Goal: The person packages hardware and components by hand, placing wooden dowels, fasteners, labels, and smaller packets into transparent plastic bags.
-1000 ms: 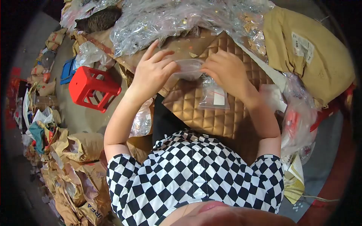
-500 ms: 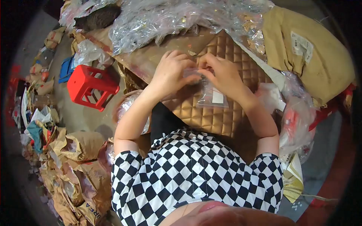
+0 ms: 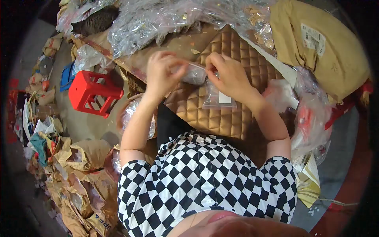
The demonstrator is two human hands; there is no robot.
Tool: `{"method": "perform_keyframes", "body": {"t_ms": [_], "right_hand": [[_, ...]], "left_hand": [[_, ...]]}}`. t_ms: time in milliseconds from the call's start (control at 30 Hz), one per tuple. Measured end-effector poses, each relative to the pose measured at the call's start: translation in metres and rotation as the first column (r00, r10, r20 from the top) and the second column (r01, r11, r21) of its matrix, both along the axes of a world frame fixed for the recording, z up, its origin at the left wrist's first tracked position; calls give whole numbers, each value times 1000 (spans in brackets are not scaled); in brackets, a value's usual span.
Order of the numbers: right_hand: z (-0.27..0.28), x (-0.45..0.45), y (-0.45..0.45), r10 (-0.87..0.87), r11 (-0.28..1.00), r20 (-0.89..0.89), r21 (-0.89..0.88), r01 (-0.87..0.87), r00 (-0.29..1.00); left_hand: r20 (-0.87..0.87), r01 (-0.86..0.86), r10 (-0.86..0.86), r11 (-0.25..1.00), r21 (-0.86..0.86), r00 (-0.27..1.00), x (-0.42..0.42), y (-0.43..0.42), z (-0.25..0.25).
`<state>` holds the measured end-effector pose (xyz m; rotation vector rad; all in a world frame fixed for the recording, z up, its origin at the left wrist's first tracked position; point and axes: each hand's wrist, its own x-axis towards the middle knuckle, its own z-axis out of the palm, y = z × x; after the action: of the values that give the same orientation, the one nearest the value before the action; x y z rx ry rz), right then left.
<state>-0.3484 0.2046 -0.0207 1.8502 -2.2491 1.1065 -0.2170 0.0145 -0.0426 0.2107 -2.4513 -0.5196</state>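
Fingers of the right hand (image 3: 229, 77) seem to pinch one end of the clear bag (image 3: 194, 75) over the quilted mat (image 3: 225, 123), the left hand (image 3: 161, 75) (too blurred to tell its grip) at the other, perhaps working its mouth, so the next move calls for steadiness.

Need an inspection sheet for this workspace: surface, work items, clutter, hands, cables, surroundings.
Surface: brown quilted sheet, creased into padded diamonds.
Work items: clear bag between the hands; labelled bag lying on the sheet, partly covered.
Clutter: plastic pile beyond the sheet; brown sacks at lower left.
Hands: left hand blurred, right hand with fingers curled, both at the clear bag; grips unclear.
Cables: thin strand at lower right, type unclear.
Surroundings: red stool, cat, large tan sack.
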Motion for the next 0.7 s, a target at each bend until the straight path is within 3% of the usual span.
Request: {"method": "perform_keyframes", "body": {"t_ms": [33, 100, 133, 167, 200, 233, 267, 300, 367, 400, 467, 567, 600, 633, 700], "right_hand": [[-2, -1, 0, -41, 999, 23, 2, 41, 999], [-8, -3, 0, -78, 997, 48, 1, 78, 996], [-11, -4, 0, -91, 996, 209, 5, 92, 974], [-14, -5, 1, -104, 994, 362, 13, 106, 927], [-16, -5, 4, -100, 995, 360, 13, 102, 927], [-19, -1, 10, -99, 990, 345, -60, 127, 933], [-22, 4, 18, -100, 980, 330, -129, 149, 939], [-26, 11, 31, -99, 982, 325, -123, 146, 940], [-34, 26, 58, -74, 996, -141, 45, 81, 987], [-38, 27, 63, -63, 996, -150, 54, 72, 987], [-49, 33, 71, 101, 980, -368, 196, -30, 924], [-54, 18, 71, 16, 985, -343, 168, 44, 939], [-51, 17, 70, -91, 987, -256, 105, 121, 962], [-38, 14, 65, -84, 988, -258, 106, 115, 962], [-18, 6, 51, -121, 988, -317, 49, 144, 941]], "left_hand": [[-1, -4, 4, 1000, -1, 1000, 1, -10, -8], [12, -171, 174, 951, 258, 985, 2, -29, -27], [13, -116, 120, 919, 377, 993, 2, -31, -30], [14, -121, 125, 918, 378, 992, 1, -28, -34], [-94, 64, 1, 727, 683, 996, -4, -20, -41], [-238, 248, -78, 417, 874, 968, -7, -11, -42], [-310, 365, -215, 306, 879, 926, -6, -6, -45], [-315, 368, -210, 301, 880, 926, -5, -8, -56], [-99, 224, -360, 324, 919, 928, -6, -10, -75], [-114, 215, -306, 323, 922, 945, -7, -12, -77], [-167, 224, -199, 312, 923, 966, -16, -14, -79], [-293, 293, -47, 315, 903, 955, -27, -2, -75], [-305, 298, -54, 427, 854, 951, -29, 3, -75], [-314, 298, -63, 534, 791, 947, -30, 6, -74], [-300, 312, -113, 546, 778, 947, -26, 21, -71]]}}
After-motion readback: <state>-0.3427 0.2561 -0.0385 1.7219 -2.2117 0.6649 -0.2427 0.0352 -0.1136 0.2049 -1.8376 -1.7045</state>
